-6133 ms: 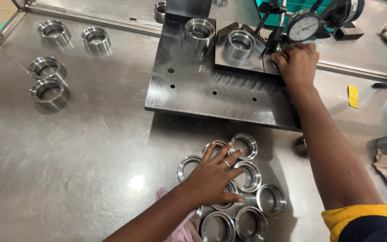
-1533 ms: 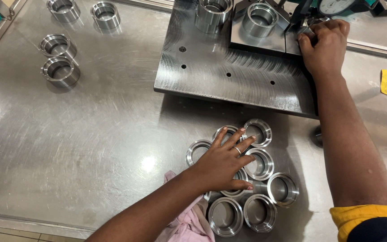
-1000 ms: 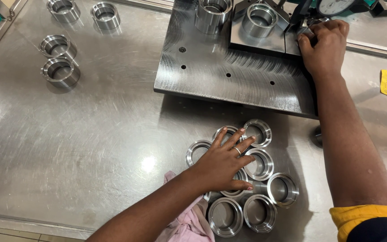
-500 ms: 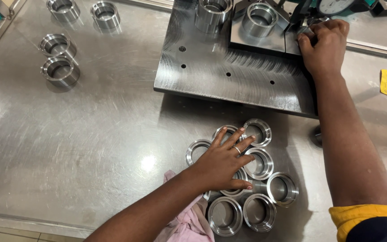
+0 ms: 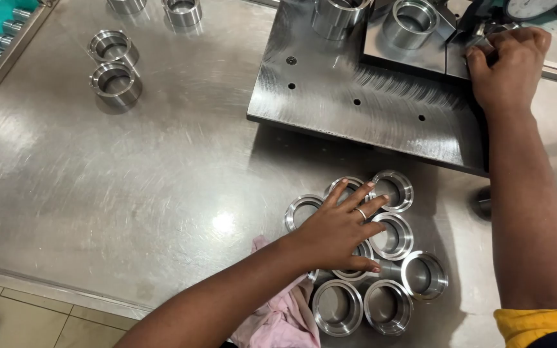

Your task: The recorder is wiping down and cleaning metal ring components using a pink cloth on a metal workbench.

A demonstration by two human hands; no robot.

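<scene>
Both hands busy: left hand (image 5: 340,229) flat on rings (image 5: 391,235), right hand (image 5: 507,67) curled at gauge.

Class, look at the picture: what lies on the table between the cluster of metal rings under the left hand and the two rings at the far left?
Nothing: in the head view, bare steel table separates the ring cluster under the left hand from the two rings.

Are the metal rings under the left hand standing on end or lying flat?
Lying flat. The rings rest on the table with round openings facing up; the left hand is spread over them.
</scene>
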